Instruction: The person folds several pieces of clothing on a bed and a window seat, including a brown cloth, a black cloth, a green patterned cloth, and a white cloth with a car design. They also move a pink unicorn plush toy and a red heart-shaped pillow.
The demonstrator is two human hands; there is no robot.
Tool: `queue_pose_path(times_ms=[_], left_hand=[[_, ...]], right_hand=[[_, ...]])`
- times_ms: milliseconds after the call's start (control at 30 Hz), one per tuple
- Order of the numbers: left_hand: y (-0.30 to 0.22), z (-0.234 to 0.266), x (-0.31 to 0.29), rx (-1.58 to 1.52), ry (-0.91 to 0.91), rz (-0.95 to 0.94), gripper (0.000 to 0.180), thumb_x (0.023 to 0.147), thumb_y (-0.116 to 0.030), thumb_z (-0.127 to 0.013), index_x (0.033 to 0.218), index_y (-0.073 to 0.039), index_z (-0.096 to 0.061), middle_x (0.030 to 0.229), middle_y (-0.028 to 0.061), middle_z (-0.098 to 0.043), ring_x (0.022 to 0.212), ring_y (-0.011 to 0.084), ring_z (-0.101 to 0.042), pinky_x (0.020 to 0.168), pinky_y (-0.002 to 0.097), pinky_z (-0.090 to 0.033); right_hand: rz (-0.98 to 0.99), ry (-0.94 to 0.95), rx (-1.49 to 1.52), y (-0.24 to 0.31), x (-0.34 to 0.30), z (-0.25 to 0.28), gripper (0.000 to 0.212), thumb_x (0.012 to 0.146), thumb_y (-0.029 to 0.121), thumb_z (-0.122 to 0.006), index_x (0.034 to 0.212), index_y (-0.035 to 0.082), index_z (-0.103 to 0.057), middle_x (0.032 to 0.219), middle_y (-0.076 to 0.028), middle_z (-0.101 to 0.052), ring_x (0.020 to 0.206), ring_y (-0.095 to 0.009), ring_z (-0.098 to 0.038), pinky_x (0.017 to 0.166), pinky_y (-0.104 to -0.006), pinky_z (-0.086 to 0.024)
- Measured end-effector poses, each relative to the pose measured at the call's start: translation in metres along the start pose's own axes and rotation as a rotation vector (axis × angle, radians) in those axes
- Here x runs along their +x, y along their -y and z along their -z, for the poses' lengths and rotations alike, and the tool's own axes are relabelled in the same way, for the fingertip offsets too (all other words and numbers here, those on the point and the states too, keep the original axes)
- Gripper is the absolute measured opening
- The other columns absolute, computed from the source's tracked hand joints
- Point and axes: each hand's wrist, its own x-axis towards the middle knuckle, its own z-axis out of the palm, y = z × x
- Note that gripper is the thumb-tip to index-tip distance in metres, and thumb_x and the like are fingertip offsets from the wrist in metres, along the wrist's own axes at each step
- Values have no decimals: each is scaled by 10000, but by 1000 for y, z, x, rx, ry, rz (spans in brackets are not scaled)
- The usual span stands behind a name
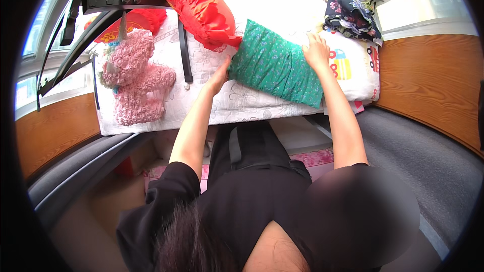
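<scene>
A green cloth bundle (275,63) with a small flower print lies at a slant on the white quilted cover, folded into a rough rectangle with soft wrinkles. My left hand (220,76) rests against its left edge, fingers stretched along the side and partly hidden by the fabric. At the upper right edge, my right hand (316,52) lies with its fingers extended and apart, touching the border of the cloth. Neither hand is visibly closed round the fabric.
Left of the bundle are a red ruffled fabric piece (199,12) and a pink rose-textured unicorn figure (136,80). A black stand arm (126,0) reaches over the table, with a black strap (184,50) below. Dark floral cloth (350,17) sits at the far right.
</scene>
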Motion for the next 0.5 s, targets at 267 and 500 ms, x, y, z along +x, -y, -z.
queue_pose_path(times_ms=[267,500], left_hand=[[23,-38,20,304,-271,-242,510,836,-342,-698,1130,59,-579,1029,106,-652,920,162,-595,844,298,-457],[50,-34,-37,239,-394,-194,350,847,-223,-656,1034,67,-602,855,115,-668,770,181,-610,734,316,-473]], right_hand=[[260,10,9,37,-120,-46,579,805,436,-645,1316,209,-495,1418,-63,-377,1334,-341,-281,1052,-619,-193],[281,-123,109,61,-122,-12,465,838,364,-616,1269,203,-544,1432,-64,-375,1332,-347,-273,1048,-613,-185]])
